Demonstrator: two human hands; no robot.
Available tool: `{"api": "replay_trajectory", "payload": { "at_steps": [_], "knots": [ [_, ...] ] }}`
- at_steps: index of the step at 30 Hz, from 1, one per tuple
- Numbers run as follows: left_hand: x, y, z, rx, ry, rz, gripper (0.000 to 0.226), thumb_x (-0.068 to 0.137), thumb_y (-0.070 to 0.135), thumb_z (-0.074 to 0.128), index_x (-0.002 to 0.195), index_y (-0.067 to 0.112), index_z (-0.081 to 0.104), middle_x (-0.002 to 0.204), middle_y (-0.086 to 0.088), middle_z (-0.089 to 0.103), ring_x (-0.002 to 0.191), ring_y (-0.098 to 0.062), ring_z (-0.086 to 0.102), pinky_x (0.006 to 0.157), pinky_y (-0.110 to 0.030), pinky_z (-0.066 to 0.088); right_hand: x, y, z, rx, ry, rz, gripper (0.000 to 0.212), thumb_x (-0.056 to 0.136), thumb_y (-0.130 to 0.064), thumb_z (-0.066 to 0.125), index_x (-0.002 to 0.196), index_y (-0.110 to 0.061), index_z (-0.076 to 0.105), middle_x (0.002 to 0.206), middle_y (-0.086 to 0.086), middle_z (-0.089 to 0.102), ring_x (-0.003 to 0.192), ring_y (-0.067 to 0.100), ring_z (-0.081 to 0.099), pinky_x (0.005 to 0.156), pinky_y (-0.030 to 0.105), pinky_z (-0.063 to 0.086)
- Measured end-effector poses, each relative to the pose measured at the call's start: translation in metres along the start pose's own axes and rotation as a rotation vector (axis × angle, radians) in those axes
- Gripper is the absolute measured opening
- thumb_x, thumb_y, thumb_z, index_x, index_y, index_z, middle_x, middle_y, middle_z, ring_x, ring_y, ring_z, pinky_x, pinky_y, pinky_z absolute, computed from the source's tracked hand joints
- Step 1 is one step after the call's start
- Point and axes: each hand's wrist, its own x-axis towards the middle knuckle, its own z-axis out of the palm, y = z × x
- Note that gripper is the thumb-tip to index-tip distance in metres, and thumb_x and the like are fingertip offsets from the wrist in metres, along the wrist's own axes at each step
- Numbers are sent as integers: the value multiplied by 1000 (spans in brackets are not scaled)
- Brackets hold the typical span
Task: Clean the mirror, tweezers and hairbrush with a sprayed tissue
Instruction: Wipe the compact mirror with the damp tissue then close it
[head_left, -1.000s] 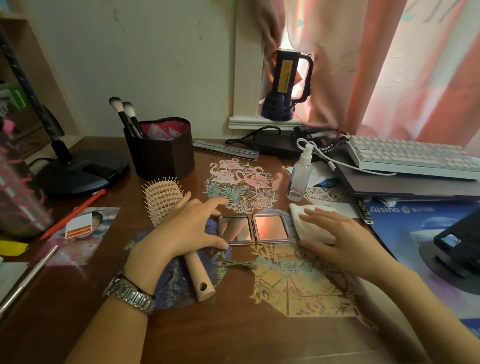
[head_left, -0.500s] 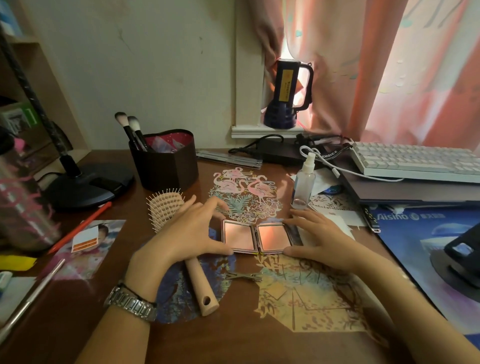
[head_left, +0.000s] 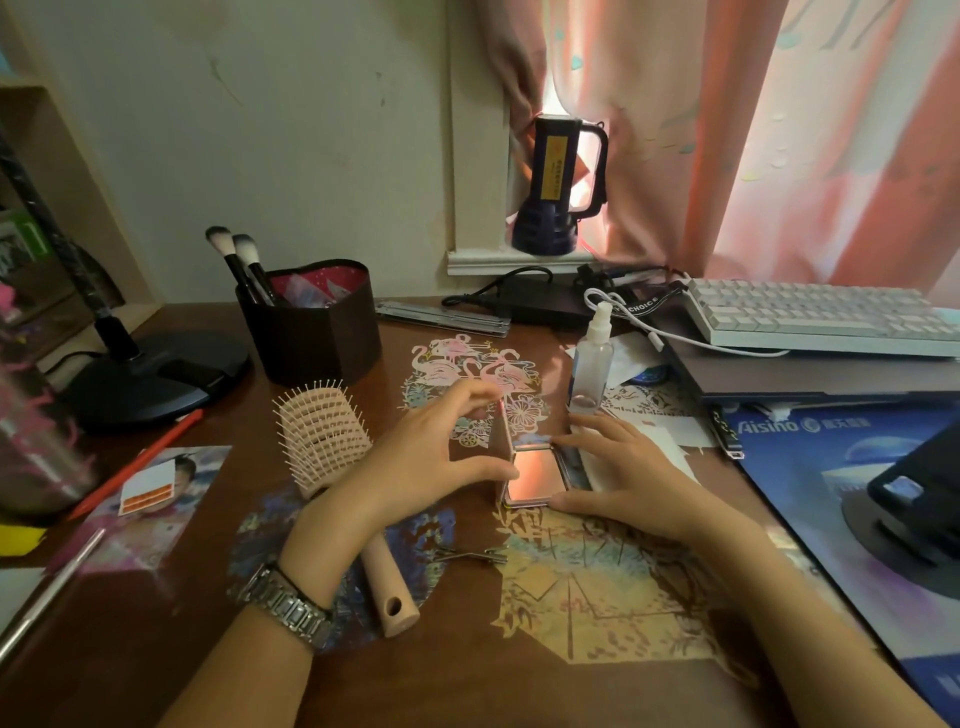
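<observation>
The left half of the mirror (head_left: 535, 475) was lying flat a moment ago; now I am standing it up on edge, so the two halves are making a corner instead of one flat sheet. Nearest to me, my left wrist is wearing a metal watch (head_left: 284, 605), and the hairbrush (head_left: 337, 467) is lying under my left forearm with its handle pointing toward me and its bristles facing up. The tweezers (head_left: 475, 555) are resting on the table (head_left: 415, 686) just right of that handle, untouched. My left hand (head_left: 431, 462) is pinching the raised half, thumb at its near edge and fingers curling over its top. My right hand (head_left: 623, 475) is lying spread and flat, fingertips pressing the right edge of the half that is flat on the table, thumb at its near corner. The white tissue (head_left: 670, 441) is peeking out from under and beyond that hand. Just past my right fingers the small clear spray bottle (head_left: 592, 358) is standing upright. Farther left a dark brush holder (head_left: 311, 332) is holding two makeup brushes, and a lamp base (head_left: 156, 379) is sitting beyond the hairbrush. At the back right a white keyboard (head_left: 815, 322) is resting on a closed laptop, and a dark torch (head_left: 561, 187) is standing on the window ledge by the pink curtain (head_left: 779, 130).
</observation>
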Motion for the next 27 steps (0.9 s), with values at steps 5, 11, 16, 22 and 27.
{"api": "replay_trajectory", "payload": {
  "at_steps": [5, 11, 16, 22, 27],
  "knots": [
    [1, 3, 2, 6, -85, 15, 92, 65, 55, 74, 138, 47, 18, 146, 30, 26, 132, 8, 19, 105, -26, 19, 2, -23, -11, 229, 121, -109, 79, 62, -67, 67, 132, -51, 33, 135, -33, 33, 132, -4, 26, 112, 32, 26],
    [-1, 4, 1, -43, -98, -2, 105, 63, 53, 77, 141, 50, 8, 147, 31, 24, 131, 11, 13, 106, -27, 14, 14, -47, -17, 329, 117, -186, 81, 67, -54, 73, 137, -46, 32, 139, -24, 38, 129, -6, 32, 108, 28, 31],
    [-2, 5, 0, -96, -159, -35, 115, 63, 50, 78, 139, 56, -8, 146, 33, 22, 128, 13, 6, 102, -25, 10, 16, -43, -14, 354, 105, -172, 86, 67, -54, 72, 140, -41, 30, 143, -22, 38, 130, -5, 34, 108, 27, 31],
    [-5, -1, -7, -65, -117, -51, 116, 61, 55, 75, 141, 51, -9, 149, 25, 24, 126, 12, 29, 103, -22, 19, 14, -35, -24, 319, 45, -183, 79, 67, -50, 74, 136, -44, 35, 134, -27, 47, 124, -12, 39, 98, 7, 31],
    [-9, -6, -13, -31, -62, -71, 114, 61, 54, 74, 145, 42, -3, 147, 21, 31, 122, 11, 31, 104, -24, 24, 9, -18, -24, 241, 13, -104, 82, 61, -53, 77, 133, -45, 37, 127, -23, 54, 119, -6, 47, 101, 25, 37]
  ]
}}
